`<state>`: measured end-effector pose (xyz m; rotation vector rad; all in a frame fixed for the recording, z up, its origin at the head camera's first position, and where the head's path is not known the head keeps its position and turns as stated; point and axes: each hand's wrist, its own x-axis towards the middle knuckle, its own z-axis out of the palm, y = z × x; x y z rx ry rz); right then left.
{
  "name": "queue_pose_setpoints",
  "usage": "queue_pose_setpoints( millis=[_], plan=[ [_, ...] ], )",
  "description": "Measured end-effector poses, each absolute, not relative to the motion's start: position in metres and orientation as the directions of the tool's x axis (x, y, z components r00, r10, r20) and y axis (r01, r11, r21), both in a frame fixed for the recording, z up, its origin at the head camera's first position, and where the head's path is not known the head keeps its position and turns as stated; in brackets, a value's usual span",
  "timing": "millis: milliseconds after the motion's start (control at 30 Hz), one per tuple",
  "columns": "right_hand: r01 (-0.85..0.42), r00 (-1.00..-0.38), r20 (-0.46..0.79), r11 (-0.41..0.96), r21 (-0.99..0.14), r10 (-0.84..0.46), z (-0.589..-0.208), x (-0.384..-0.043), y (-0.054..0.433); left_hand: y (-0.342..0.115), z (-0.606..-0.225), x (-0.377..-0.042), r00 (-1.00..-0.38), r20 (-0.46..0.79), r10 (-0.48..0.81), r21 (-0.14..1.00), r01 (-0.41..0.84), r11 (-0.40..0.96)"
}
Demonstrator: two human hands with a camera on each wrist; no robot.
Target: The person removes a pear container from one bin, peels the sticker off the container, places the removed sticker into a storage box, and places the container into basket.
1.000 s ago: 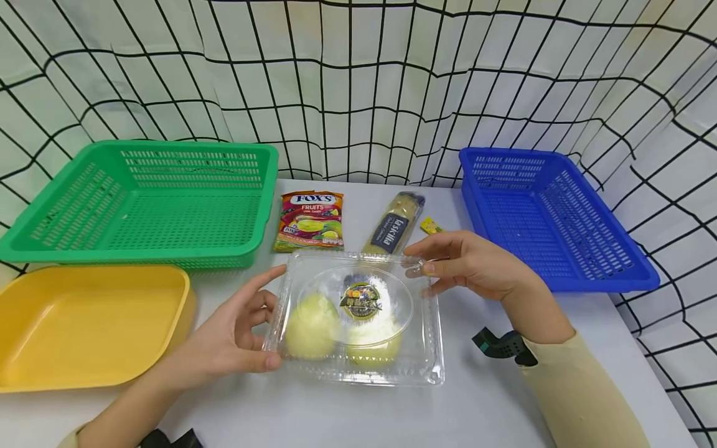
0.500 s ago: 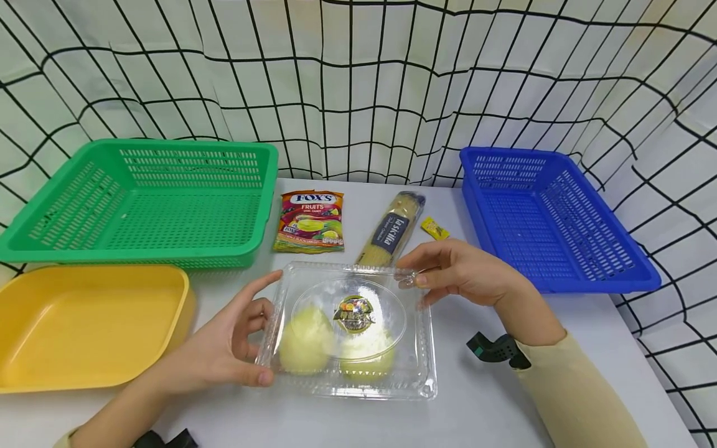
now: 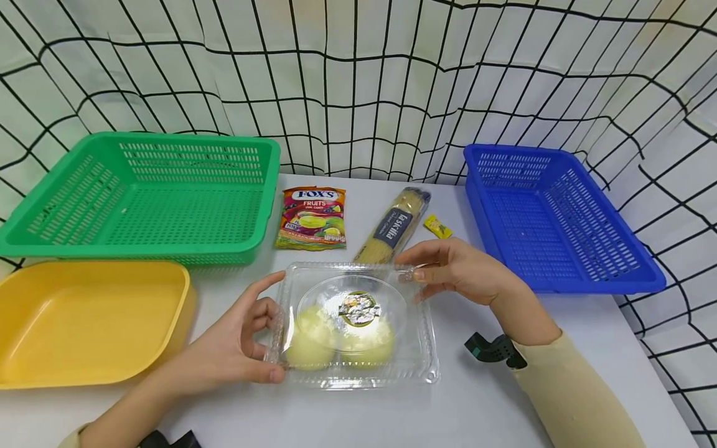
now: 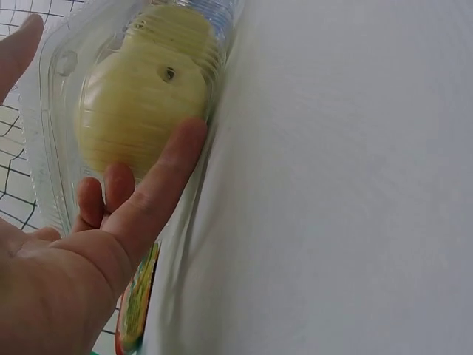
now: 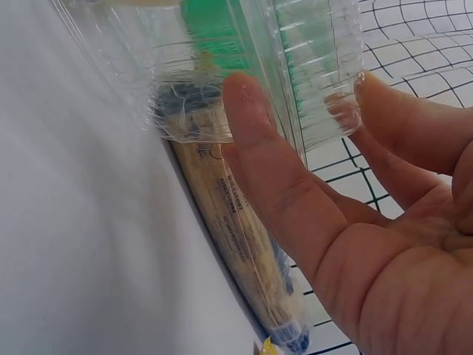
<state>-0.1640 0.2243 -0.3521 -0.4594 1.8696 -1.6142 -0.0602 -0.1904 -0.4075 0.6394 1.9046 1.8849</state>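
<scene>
A clear plastic clamshell container (image 3: 414, 336) with a round sticker on its lid sits between my hands in the head view. Inside are two pale yellow-green round fruits (image 3: 310, 339), one showing a dark dimple in the left wrist view. My left hand (image 3: 235, 339) grips the container's left side, thumb by the front corner and middle fingers curled against the wall. At the back right corner, my right hand (image 3: 459, 272) pinches the rim between thumb and fingers. In the right wrist view, the thumb (image 5: 259, 140) overlaps the ribbed plastic edge.
Behind the container lie a Fox's candy bag (image 3: 312, 218), a spaghetti pack (image 3: 394, 225) and a small yellow sachet (image 3: 437, 226). A green basket (image 3: 190, 205) and yellow tub (image 3: 89, 323) stand left, a blue basket (image 3: 560, 218) right. Black wire mesh (image 3: 353, 87) encloses the table.
Both hands have brought the container slightly nearer the table's front, uncovering more of the spaghetti pack. Between half a second ago and now it has tilted a little, and the hold stays the same.
</scene>
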Motion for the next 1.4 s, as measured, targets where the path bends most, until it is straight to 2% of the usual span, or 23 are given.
queue_pose_setpoints(
  millis=[400,700,967,1233,1400],
  plan=[
    [0.103,-0.749,-0.222,0.221,-0.970,-0.624,-0.349,-0.163,0.225,-0.188,-0.410,-0.061,-0.822,0.083,0.564,0.995,0.099,-0.002],
    [0.051,-0.750,-0.212,0.265,-0.963,-0.627,-0.345,-0.159,0.222,-0.192,-0.409,-0.057,-0.865,0.107,0.490,0.937,0.252,0.240],
    [-0.021,-0.754,-0.186,0.306,-0.952,-0.630,-0.341,-0.157,0.220,-0.192,-0.415,-0.061,-0.823,0.230,0.519,0.931,0.342,0.128],
    [-0.179,-0.785,-0.155,0.459,-0.870,-0.599,-0.334,-0.152,0.214,-0.193,-0.417,-0.064,-0.817,0.217,0.535,0.943,0.318,0.103],
    [-0.252,-0.809,-0.109,0.508,-0.824,-0.578,-0.324,-0.145,0.209,-0.192,-0.417,-0.063,-0.817,0.218,0.534,0.941,0.321,0.107]
  ],
)
